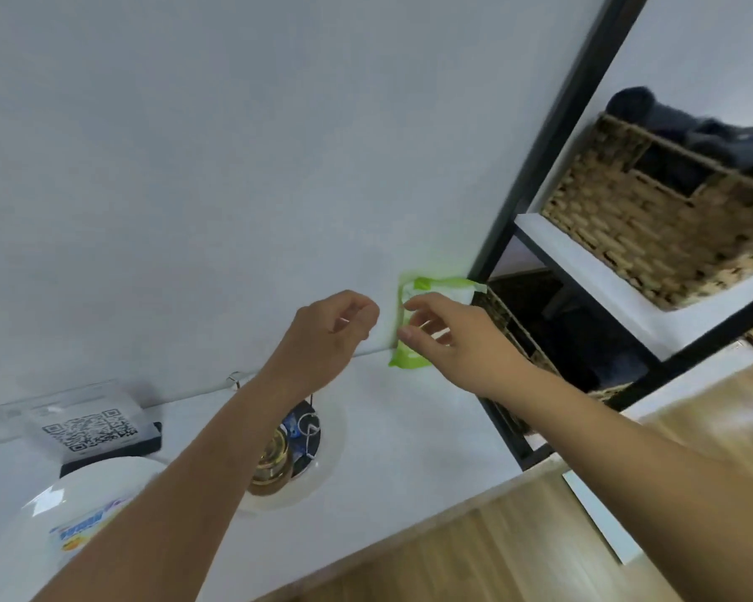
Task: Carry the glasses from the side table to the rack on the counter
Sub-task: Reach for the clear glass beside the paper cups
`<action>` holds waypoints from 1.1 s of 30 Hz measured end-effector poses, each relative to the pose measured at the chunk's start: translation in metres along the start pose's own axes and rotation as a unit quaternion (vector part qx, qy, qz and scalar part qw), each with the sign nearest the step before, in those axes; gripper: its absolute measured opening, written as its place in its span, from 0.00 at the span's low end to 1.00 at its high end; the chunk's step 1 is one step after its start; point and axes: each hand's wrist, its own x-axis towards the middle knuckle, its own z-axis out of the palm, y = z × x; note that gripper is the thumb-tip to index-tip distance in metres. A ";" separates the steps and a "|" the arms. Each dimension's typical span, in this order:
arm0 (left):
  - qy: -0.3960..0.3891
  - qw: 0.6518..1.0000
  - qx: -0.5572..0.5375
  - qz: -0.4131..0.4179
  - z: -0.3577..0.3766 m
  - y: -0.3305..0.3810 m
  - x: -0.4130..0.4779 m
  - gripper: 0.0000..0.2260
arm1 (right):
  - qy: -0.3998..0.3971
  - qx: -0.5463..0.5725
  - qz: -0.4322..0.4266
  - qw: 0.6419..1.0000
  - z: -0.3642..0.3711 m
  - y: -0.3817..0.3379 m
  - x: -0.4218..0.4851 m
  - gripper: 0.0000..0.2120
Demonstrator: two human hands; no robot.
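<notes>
Glasses and rack are nowhere in view, so progress cannot be judged (nothing here shows a glass moved). Both hands hover above the white table [409,449] near the wall: the left hand [335,328] is loosely curled and holds nothing, the right hand [448,336] has fingers spread, reaching at a green pack [414,360] propped against the wall. The carrying seems yet to be done.
</notes>
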 end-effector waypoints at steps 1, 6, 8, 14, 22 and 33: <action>0.003 1.000 -0.004 0.008 0.006 0.010 -0.001 0.11 | 0.006 0.010 0.002 1.000 -0.009 0.001 -0.007 0.19; 0.030 0.999 -0.010 0.041 0.049 0.060 -0.015 0.08 | 0.039 0.015 -0.014 0.999 -0.059 0.015 -0.058 0.17; 0.035 0.998 -0.015 0.054 0.075 0.080 -0.026 0.07 | 0.053 0.017 -0.016 0.998 -0.081 0.027 -0.083 0.16; -0.019 0.996 0.008 0.082 0.177 0.132 -0.065 0.07 | 0.099 0.000 0.002 0.995 -0.145 0.081 -0.174 0.18; -0.110 0.966 0.115 0.203 0.314 0.197 -0.091 0.06 | 0.182 -0.015 0.103 0.978 -0.224 0.164 -0.298 0.18; -0.240 0.907 0.149 0.311 0.498 0.260 -0.050 0.25 | 0.242 -0.096 0.258 0.930 -0.329 0.264 -0.393 0.27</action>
